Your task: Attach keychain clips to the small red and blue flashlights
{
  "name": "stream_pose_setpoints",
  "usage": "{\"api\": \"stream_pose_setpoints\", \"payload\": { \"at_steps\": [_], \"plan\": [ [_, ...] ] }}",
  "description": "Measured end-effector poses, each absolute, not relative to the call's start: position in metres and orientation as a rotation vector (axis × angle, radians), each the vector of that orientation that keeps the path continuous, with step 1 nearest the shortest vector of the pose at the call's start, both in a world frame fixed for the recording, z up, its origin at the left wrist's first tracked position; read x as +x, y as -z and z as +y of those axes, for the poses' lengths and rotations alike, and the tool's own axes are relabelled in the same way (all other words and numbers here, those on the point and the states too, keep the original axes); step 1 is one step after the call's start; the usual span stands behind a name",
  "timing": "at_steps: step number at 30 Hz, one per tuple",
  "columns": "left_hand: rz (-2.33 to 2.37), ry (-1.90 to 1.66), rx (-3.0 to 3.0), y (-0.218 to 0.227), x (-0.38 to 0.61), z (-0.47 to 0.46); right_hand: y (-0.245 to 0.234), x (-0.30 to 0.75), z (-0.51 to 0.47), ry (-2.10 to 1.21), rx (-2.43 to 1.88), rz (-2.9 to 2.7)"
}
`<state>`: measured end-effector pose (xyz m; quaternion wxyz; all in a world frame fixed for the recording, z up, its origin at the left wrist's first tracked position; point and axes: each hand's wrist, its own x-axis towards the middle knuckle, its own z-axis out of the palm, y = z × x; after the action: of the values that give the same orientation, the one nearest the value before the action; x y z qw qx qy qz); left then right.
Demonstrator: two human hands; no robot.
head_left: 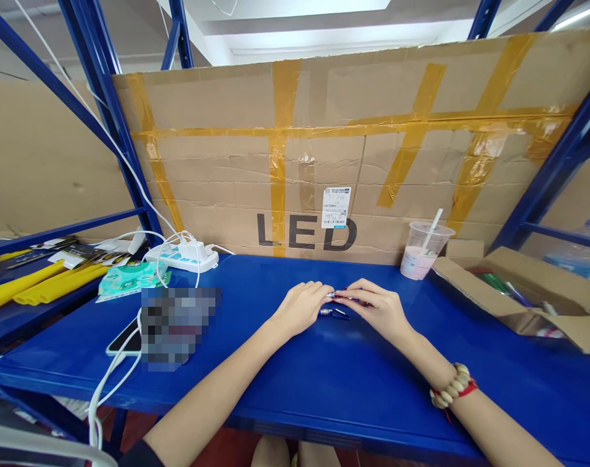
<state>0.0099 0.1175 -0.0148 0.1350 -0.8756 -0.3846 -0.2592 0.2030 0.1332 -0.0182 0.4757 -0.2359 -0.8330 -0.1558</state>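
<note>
Both my hands meet at the middle of the blue shelf top [295, 376]. My left hand [302, 305] has its fingers curled and pinches the silver end of a small pen-like part [334, 296]. My right hand [380, 305] pinches the other end of the same part, which looks red or dark there. Just under my fingers, two small loose pieces [334, 313], one silver-tipped and one dark blue, lie on the blue surface. A bead bracelet with red cord [453, 386] is on my right wrist.
A plastic cup with pink drink and straw [422, 251] stands at the back right, beside an open cardboard box [518, 295] holding pens. A white power strip [182, 256] with cables, a phone [124, 337] and a teal packet [129, 279] lie left. Taped "LED" cardboard [324, 149] walls the back.
</note>
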Motion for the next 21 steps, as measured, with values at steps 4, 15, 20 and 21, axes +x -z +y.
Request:
{"api": "stream_pose_setpoints", "payload": {
  "at_steps": [4, 15, 20, 21],
  "plan": [
    [-1.109, 0.758, -2.546, 0.0151, 0.0095, 0.1179, 0.0181, 0.2028, 0.1326, 0.370, -0.588, -2.034],
    [-1.093, 0.740, -2.527, 0.0176, 0.0090, 0.1203, 0.0183, 0.2028, 0.1318, 0.343, -0.586, -2.038],
    [-1.092, 0.740, -2.531, 0.0170, 0.0086, 0.1198, 0.0185, 0.2030, 0.1317, 0.340, -0.592, -2.038],
    [-1.092, 0.741, -2.533, 0.0167, 0.0086, 0.1196, 0.0182, 0.2028, 0.1314, 0.339, -0.591, -2.038]
  ]
}}
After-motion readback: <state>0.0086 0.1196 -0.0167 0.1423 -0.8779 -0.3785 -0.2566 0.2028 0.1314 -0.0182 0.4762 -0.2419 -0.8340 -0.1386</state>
